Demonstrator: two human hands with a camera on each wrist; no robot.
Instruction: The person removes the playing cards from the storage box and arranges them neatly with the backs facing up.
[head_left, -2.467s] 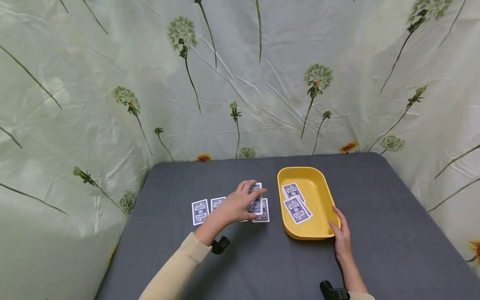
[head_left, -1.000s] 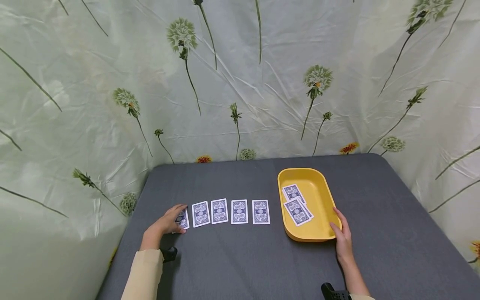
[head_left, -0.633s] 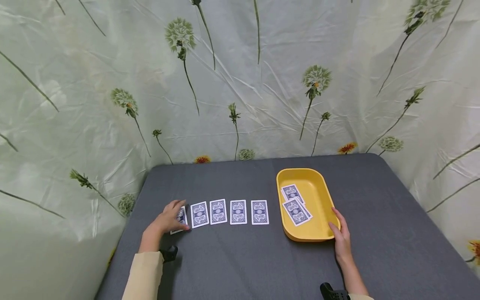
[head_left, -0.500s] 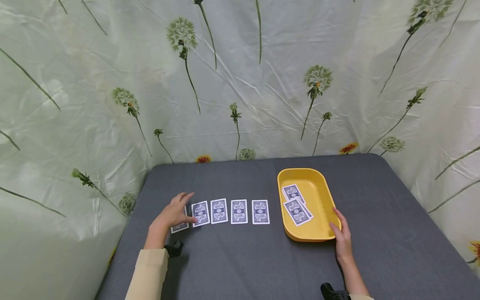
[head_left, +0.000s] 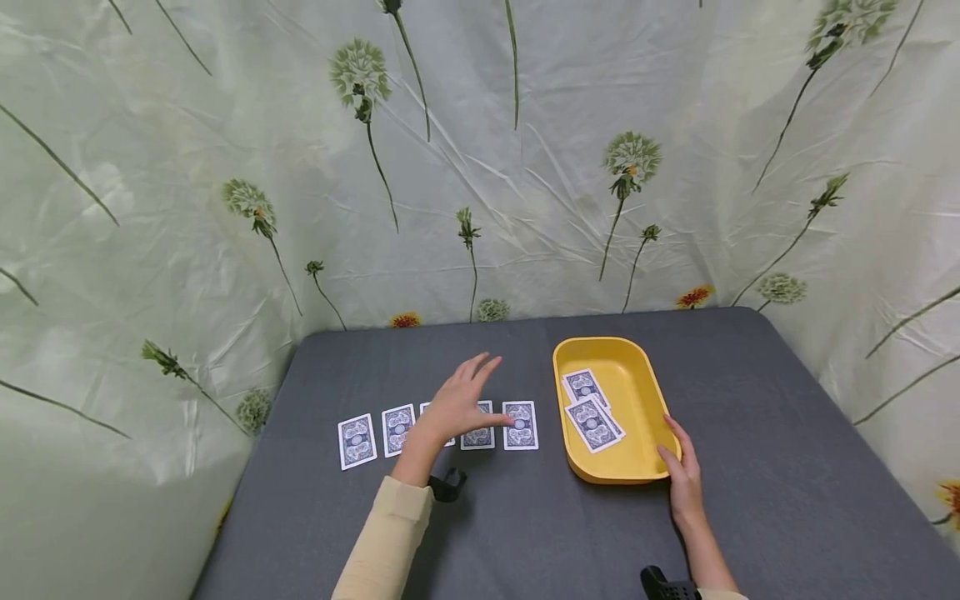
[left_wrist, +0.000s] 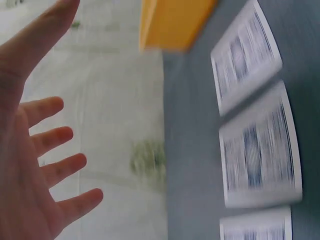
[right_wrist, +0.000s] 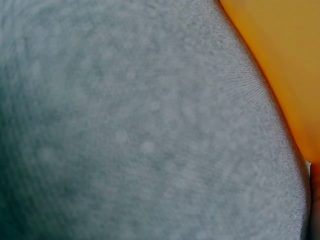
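Gray cloth bears five cards; left hand spread, right hand gripping one tray.

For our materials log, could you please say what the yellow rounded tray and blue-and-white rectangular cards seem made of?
The tray looks like satin plastic: smooth, evenly coloured surface. The cards look like smooth paperboard: flat, thin, printed; plastic is possible.

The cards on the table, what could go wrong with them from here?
The left hand hangs over the row of cards and might brush some out of line. The right hand grips the tray at its edge; a sudden tug could perhaps shift the overlapping cards inside.
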